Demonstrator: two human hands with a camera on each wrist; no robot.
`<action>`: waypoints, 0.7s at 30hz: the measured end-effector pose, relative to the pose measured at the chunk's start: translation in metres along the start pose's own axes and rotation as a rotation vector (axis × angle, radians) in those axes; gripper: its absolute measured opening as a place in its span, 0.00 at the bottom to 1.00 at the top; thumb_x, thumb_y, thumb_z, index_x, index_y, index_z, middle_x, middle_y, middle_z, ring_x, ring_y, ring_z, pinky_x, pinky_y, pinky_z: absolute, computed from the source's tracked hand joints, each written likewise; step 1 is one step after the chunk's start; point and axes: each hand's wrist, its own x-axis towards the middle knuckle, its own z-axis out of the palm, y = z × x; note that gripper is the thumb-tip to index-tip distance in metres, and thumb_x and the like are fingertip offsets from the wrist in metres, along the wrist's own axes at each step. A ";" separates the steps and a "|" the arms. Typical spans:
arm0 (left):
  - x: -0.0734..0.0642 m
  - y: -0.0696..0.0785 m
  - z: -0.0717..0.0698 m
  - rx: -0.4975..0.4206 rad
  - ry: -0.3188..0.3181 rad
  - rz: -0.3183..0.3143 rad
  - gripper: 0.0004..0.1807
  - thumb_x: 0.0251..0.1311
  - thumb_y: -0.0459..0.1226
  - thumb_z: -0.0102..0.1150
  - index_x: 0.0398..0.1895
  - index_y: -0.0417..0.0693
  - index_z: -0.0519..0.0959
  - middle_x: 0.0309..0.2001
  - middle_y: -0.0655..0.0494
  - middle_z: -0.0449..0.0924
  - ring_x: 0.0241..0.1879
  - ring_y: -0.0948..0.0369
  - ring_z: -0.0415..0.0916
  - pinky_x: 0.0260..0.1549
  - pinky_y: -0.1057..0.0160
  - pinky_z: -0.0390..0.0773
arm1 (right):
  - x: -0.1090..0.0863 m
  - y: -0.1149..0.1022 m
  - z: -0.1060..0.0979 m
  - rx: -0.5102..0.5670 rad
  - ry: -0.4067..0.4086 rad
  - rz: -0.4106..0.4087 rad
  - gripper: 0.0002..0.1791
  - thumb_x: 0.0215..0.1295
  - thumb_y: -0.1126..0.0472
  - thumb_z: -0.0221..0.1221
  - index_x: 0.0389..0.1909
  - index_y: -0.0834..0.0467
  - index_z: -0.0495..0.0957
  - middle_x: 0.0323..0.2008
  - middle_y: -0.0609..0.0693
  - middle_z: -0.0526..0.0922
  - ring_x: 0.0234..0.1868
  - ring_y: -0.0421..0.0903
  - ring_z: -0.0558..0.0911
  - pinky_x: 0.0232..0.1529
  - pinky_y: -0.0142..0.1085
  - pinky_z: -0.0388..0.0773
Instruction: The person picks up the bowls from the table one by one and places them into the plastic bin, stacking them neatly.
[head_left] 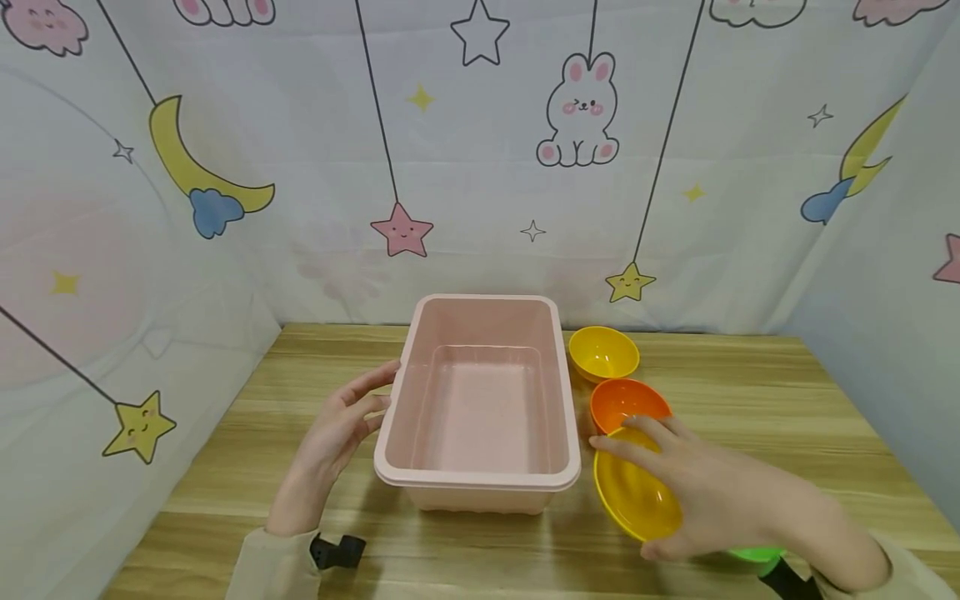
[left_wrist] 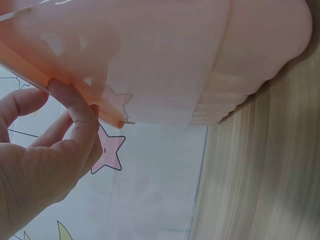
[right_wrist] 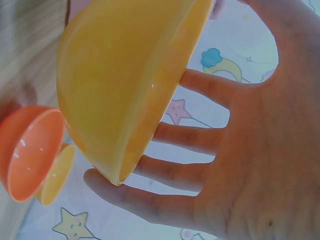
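Yellow round plastic bowl point(head_left: 636, 493) gripped in our right hand point(head_left: 701, 483), left hand point(head_left: 341, 433) loosely bent: we seem mid-pickup, next needing a steady lift.

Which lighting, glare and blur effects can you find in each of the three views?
Head view: bright, fairly even light, with small glints inside the held yellow bowl and soft shadow on the tabletop beside the pink tub; left wrist view: dimmer, with a star outline showing on the tub's glossy side; right wrist view: soft and hazy, white glints on the orange bowl, fingers looking shaded.
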 end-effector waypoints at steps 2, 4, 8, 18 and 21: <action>0.000 0.000 0.000 0.002 0.001 -0.001 0.30 0.64 0.29 0.51 0.70 0.32 0.59 0.54 0.64 0.73 0.49 0.68 0.78 0.46 0.65 0.80 | 0.000 -0.001 -0.006 0.004 -0.011 0.021 0.54 0.40 0.37 0.71 0.70 0.26 0.52 0.67 0.50 0.59 0.54 0.48 0.71 0.32 0.32 0.77; 0.000 0.000 0.000 0.000 0.003 -0.001 0.30 0.64 0.29 0.51 0.69 0.31 0.59 0.54 0.65 0.73 0.49 0.68 0.78 0.46 0.65 0.80 | 0.000 -0.002 -0.011 0.006 -0.011 0.034 0.54 0.41 0.37 0.71 0.70 0.25 0.52 0.68 0.49 0.59 0.56 0.52 0.72 0.30 0.31 0.76; 0.000 0.000 0.000 -0.002 0.002 0.002 0.30 0.63 0.29 0.51 0.69 0.32 0.60 0.54 0.65 0.74 0.49 0.68 0.78 0.46 0.65 0.80 | 0.001 -0.003 -0.018 -0.015 0.011 0.032 0.53 0.41 0.38 0.71 0.69 0.25 0.52 0.69 0.48 0.59 0.61 0.59 0.69 0.29 0.32 0.76; 0.000 0.000 0.000 -0.002 -0.002 0.003 0.29 0.64 0.29 0.51 0.69 0.32 0.61 0.53 0.66 0.74 0.49 0.68 0.78 0.46 0.66 0.80 | 0.010 -0.003 -0.030 0.000 0.017 -0.006 0.50 0.43 0.35 0.69 0.68 0.25 0.54 0.70 0.44 0.57 0.60 0.49 0.65 0.40 0.40 0.79; 0.000 0.000 0.000 -0.004 -0.004 0.004 0.29 0.64 0.28 0.51 0.69 0.32 0.61 0.53 0.66 0.75 0.49 0.68 0.78 0.46 0.66 0.80 | 0.012 -0.002 -0.033 -0.018 0.026 -0.030 0.50 0.43 0.31 0.67 0.68 0.26 0.54 0.69 0.42 0.57 0.59 0.46 0.65 0.41 0.39 0.79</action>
